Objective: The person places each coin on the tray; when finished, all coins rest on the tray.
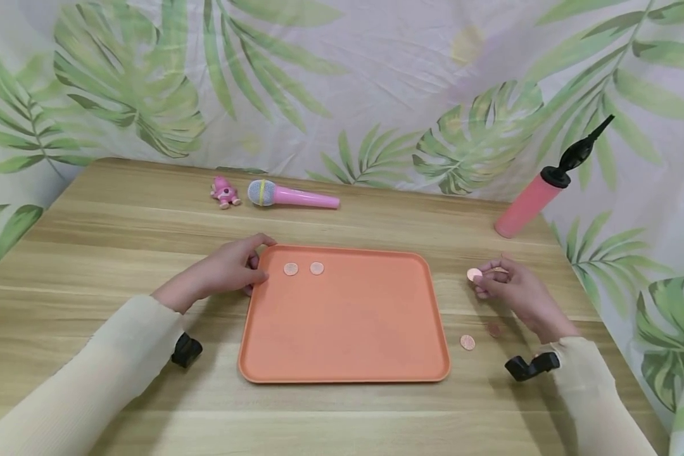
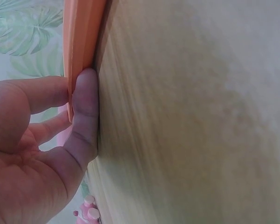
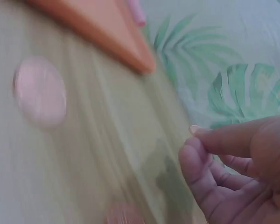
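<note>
My left hand [image 1: 228, 269] grips the far left corner of an orange tray [image 1: 348, 323], thumb at the rim. In the left wrist view, a finger [image 2: 86, 98] lies under the tray's edge. Two round copper-coloured coins, a left coin [image 1: 291, 269] and a right coin [image 1: 316, 268], lie flat in the tray near its far edge. Right of the tray, my right hand [image 1: 515, 291] pinches another coin [image 1: 474, 275] between thumb and fingertips, above the table. Nearer me, a pale coin [image 1: 467, 342] and a darker coin [image 1: 493, 330] lie on the wood.
Along the back of the wooden table [image 1: 342, 418] are a small pink toy figure [image 1: 225, 192] and a pink toy microphone [image 1: 296, 196]. A pink hand pump [image 1: 527, 206] with a black nozzle stands at the back right. Behind hangs a leaf-patterned cloth [image 1: 376, 82].
</note>
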The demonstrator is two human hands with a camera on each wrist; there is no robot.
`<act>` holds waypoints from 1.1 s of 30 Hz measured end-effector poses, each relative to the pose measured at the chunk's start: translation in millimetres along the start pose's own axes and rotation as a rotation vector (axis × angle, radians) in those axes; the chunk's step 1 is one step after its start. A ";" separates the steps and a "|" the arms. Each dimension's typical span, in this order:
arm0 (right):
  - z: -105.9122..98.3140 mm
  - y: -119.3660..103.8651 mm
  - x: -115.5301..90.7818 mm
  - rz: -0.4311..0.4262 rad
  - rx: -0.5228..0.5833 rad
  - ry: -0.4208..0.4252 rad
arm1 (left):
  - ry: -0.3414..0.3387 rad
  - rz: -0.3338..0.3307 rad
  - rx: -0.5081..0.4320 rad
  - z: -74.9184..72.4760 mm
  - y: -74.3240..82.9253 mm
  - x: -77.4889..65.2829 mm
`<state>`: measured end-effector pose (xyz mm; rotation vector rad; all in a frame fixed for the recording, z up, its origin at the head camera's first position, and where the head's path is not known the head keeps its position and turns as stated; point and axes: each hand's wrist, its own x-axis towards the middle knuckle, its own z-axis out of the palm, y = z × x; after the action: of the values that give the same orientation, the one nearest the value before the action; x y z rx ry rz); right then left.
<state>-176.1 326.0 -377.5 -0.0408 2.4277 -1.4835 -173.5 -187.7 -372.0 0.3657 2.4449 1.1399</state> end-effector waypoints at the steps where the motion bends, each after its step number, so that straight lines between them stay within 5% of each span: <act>1: 3.2 -2.5 1.7 0.003 0.032 -0.005 | -0.001 -0.001 0.000 0.0 -0.1 0.2; 14: 70.1 -48.2 29.2 -0.055 0.146 -0.154 | 0.006 -0.001 0.007 0.4 -1.0 1.3; 33: 160.5 -94.8 65.0 -0.119 -0.031 -0.301 | 0.017 0.000 0.025 2.5 -3.9 2.0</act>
<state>-208.1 131.2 -378.0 -0.3926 2.2366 -1.3747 -174.3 -187.6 -377.0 0.3653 2.4752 1.1180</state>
